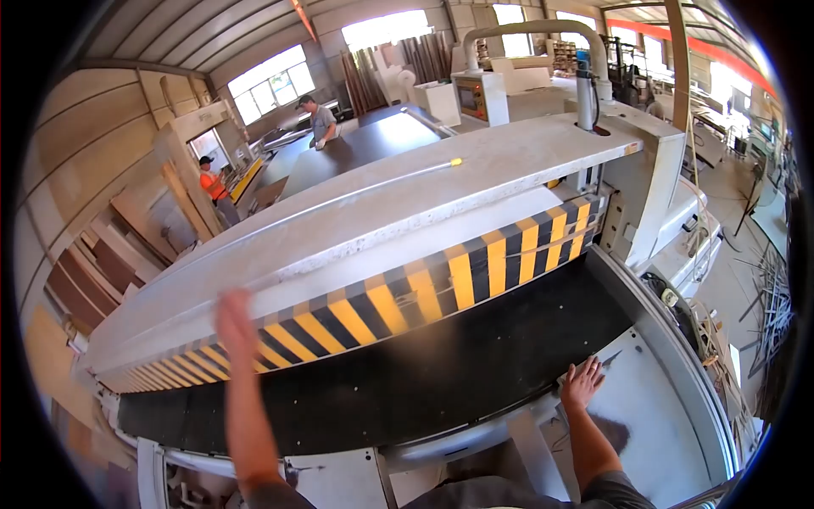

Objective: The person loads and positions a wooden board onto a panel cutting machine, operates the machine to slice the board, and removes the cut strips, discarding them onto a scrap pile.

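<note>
My left hand is raised in front of the yellow-and-black striped guard of a large machine. Motion smears its fingers, so their pose and anything in them cannot be made out. My right hand lies with fingers spread at the near edge of a long black panel or bed, close to the corner of a grey metal table. Nothing shows in that hand. Above the guard runs the machine's long pale beam, with a thin rod tipped in yellow lying along its top.
Behind the beam, one person stands at a large dark sheet; another in an orange top is farther left. A control cabinet and a curved duct stand beyond. Cables and metal strips lie at the right.
</note>
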The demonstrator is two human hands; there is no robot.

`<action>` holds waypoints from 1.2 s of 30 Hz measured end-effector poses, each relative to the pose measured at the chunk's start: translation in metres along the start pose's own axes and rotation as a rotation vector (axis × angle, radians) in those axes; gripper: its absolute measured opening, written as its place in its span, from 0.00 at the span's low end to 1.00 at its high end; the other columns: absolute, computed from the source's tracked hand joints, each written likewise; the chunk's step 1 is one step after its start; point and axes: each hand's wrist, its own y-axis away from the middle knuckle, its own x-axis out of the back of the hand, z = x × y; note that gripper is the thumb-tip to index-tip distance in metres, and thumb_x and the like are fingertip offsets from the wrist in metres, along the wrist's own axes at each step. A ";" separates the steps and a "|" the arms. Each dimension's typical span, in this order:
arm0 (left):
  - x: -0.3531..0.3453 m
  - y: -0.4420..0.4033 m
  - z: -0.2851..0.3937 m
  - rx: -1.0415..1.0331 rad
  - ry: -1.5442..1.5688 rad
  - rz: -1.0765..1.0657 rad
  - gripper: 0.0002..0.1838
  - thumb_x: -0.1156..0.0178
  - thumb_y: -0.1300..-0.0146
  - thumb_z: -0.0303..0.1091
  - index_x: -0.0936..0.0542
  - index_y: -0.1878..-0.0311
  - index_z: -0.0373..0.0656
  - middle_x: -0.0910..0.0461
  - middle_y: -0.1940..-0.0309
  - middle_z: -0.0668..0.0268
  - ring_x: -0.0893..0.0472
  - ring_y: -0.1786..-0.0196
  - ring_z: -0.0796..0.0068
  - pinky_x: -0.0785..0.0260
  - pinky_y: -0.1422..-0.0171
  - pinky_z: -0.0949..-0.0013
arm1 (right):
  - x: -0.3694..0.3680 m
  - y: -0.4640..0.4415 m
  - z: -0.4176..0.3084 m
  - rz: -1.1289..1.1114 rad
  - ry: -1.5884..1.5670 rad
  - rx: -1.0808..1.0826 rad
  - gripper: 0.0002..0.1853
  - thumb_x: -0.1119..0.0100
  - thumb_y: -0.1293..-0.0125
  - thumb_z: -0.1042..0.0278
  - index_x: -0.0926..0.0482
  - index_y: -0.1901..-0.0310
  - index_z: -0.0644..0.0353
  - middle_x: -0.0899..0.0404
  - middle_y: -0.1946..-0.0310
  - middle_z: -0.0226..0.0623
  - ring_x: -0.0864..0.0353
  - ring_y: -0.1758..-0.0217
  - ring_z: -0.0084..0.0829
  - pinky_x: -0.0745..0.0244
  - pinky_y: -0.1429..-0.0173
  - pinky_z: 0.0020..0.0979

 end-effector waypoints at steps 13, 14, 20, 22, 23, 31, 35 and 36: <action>-0.009 -0.167 -0.196 0.240 -0.732 -0.590 0.18 0.31 0.33 0.32 0.09 0.41 0.49 0.12 0.38 0.52 0.15 0.32 0.49 0.23 0.28 0.49 | 0.018 0.005 -0.006 -0.102 0.023 -0.028 0.41 0.66 0.10 0.38 0.52 0.09 0.58 0.56 0.06 0.40 0.65 0.03 0.38 0.77 0.04 0.52; -0.014 -0.173 -0.195 0.286 -0.793 -0.656 0.18 0.30 0.33 0.33 0.09 0.41 0.49 0.12 0.38 0.52 0.15 0.32 0.49 0.23 0.27 0.49 | 0.021 0.007 -0.008 -0.111 0.026 -0.031 0.41 0.66 0.10 0.38 0.52 0.09 0.58 0.56 0.06 0.40 0.65 0.03 0.38 0.77 0.04 0.52; -0.062 -0.211 -0.108 0.113 -0.700 -0.766 0.21 0.26 0.32 0.43 0.11 0.40 0.45 0.12 0.38 0.49 0.15 0.32 0.48 0.23 0.28 0.48 | 0.021 0.006 -0.010 -0.112 0.057 -0.044 0.40 0.67 0.10 0.38 0.50 0.09 0.56 0.57 0.06 0.39 0.66 0.03 0.39 0.77 0.04 0.52; -0.068 -0.188 -0.108 -0.089 -0.453 -0.484 0.24 0.27 0.31 0.49 0.12 0.39 0.42 0.13 0.39 0.46 0.15 0.32 0.46 0.23 0.28 0.48 | 0.016 0.006 -0.010 -0.110 0.062 -0.041 0.40 0.67 0.10 0.38 0.50 0.09 0.56 0.57 0.06 0.39 0.67 0.03 0.39 0.77 0.04 0.53; -0.054 -0.189 -0.110 0.077 -0.467 -0.653 0.26 0.28 0.30 0.52 0.12 0.40 0.41 0.13 0.38 0.45 0.15 0.33 0.45 0.23 0.30 0.48 | 0.014 0.003 -0.008 -0.110 0.070 -0.041 0.40 0.67 0.10 0.37 0.50 0.09 0.56 0.57 0.06 0.39 0.67 0.03 0.39 0.76 0.03 0.53; 0.090 -0.120 -0.214 0.204 -0.613 -0.641 0.18 0.34 0.23 0.47 0.13 0.45 0.40 0.13 0.53 0.45 0.14 0.45 0.43 0.23 0.39 0.46 | 0.017 0.004 -0.013 -0.103 0.093 -0.035 0.40 0.66 0.10 0.37 0.47 0.10 0.56 0.55 0.06 0.39 0.66 0.03 0.40 0.75 0.04 0.54; 0.084 -0.121 -0.192 0.241 -0.628 -0.530 0.15 0.35 0.21 0.44 0.14 0.48 0.40 0.13 0.59 0.46 0.14 0.50 0.41 0.23 0.45 0.46 | 0.000 -0.003 -0.004 -0.074 0.106 -0.021 0.40 0.65 0.11 0.37 0.46 0.10 0.56 0.51 0.07 0.40 0.64 0.03 0.41 0.74 0.04 0.56; 0.074 -0.129 -0.186 0.220 -0.633 -0.488 0.15 0.36 0.21 0.44 0.15 0.49 0.40 0.13 0.60 0.46 0.14 0.52 0.40 0.23 0.46 0.46 | 0.000 -0.003 -0.006 -0.080 0.107 -0.025 0.40 0.65 0.11 0.37 0.46 0.10 0.56 0.52 0.07 0.40 0.64 0.03 0.41 0.74 0.04 0.56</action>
